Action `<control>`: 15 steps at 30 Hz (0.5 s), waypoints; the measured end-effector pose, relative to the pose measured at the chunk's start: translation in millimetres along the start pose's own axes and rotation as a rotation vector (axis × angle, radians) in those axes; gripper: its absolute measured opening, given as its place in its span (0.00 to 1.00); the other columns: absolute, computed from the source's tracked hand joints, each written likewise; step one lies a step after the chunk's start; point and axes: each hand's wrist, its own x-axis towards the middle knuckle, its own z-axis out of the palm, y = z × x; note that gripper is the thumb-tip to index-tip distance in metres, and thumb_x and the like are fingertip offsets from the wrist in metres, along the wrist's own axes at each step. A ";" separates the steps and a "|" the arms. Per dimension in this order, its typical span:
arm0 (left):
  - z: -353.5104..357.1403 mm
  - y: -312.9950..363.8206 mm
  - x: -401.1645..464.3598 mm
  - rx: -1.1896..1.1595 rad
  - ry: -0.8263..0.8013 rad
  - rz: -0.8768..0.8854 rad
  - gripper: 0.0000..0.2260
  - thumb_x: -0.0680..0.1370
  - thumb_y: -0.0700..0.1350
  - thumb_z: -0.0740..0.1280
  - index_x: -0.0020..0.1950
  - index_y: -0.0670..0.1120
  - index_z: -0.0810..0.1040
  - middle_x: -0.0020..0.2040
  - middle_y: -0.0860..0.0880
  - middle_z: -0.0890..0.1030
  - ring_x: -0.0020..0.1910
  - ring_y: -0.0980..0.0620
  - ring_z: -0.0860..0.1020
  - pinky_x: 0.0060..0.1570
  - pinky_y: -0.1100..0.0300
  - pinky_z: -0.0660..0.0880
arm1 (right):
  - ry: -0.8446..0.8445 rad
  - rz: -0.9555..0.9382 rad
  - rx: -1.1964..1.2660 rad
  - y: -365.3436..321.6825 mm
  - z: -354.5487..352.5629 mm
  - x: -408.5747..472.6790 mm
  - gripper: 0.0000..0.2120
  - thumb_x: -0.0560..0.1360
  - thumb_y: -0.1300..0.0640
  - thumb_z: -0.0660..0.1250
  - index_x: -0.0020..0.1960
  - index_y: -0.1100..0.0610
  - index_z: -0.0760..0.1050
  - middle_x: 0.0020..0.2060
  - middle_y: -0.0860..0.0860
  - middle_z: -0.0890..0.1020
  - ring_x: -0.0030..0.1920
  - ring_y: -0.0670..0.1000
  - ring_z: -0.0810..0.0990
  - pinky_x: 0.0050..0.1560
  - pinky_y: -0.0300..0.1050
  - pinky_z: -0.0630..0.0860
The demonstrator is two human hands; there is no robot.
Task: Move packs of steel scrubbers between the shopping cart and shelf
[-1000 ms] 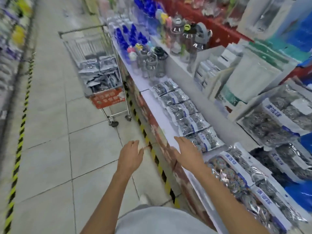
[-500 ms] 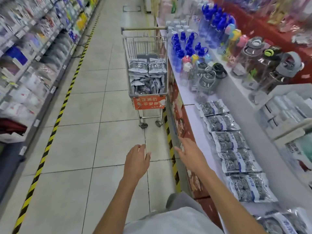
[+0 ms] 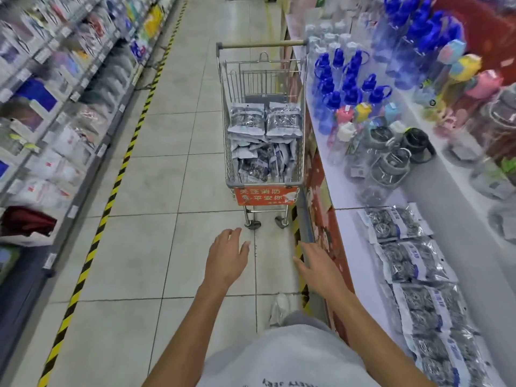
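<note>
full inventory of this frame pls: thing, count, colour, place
shopping cart: one, silver wire with red sign, aisle ahead, beside the right shelf
scrubber packs in cart: pile, count unclear, silver
scrubber packs on shelf: row of at least four, silver with blue bands, lower right
bottles: many, clear with blue caps, right shelf
jugs: several, clear with grey and black lids, right shelf
left shelving: blurred goods, mixed colours
hazard tape: yellow-black, floor
left hand: open, empty
right hand: open, empty

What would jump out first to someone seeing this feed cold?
The shopping cart straight ahead in the aisle, heaped with silvery scrubber packs. Next, both empty hands, left hand and right hand, stretched toward it, and the row of packs along the white shelf on the right.
</note>
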 end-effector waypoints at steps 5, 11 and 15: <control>-13.9 7.4 90.4 -0.039 0.015 -0.057 0.22 0.85 0.54 0.60 0.76 0.45 0.71 0.72 0.44 0.74 0.70 0.44 0.72 0.67 0.48 0.72 | -0.040 -0.016 -0.021 -6.4 -29.6 102.9 0.29 0.84 0.40 0.57 0.81 0.52 0.62 0.77 0.51 0.69 0.76 0.52 0.67 0.74 0.52 0.69; -8.4 -1.5 168.1 -0.101 -0.054 -0.157 0.22 0.85 0.53 0.61 0.77 0.44 0.71 0.72 0.43 0.74 0.70 0.42 0.73 0.68 0.49 0.71 | -0.048 -0.058 -0.023 -27.7 -68.8 223.5 0.27 0.84 0.42 0.60 0.80 0.52 0.65 0.73 0.51 0.73 0.72 0.52 0.72 0.69 0.50 0.71; -2.6 -14.9 232.2 -0.130 -0.108 -0.191 0.21 0.85 0.51 0.61 0.76 0.44 0.72 0.71 0.42 0.75 0.69 0.41 0.73 0.67 0.49 0.71 | -0.029 -0.014 -0.016 -38.9 -85.5 305.5 0.28 0.84 0.40 0.60 0.79 0.52 0.66 0.72 0.51 0.74 0.71 0.52 0.73 0.67 0.49 0.70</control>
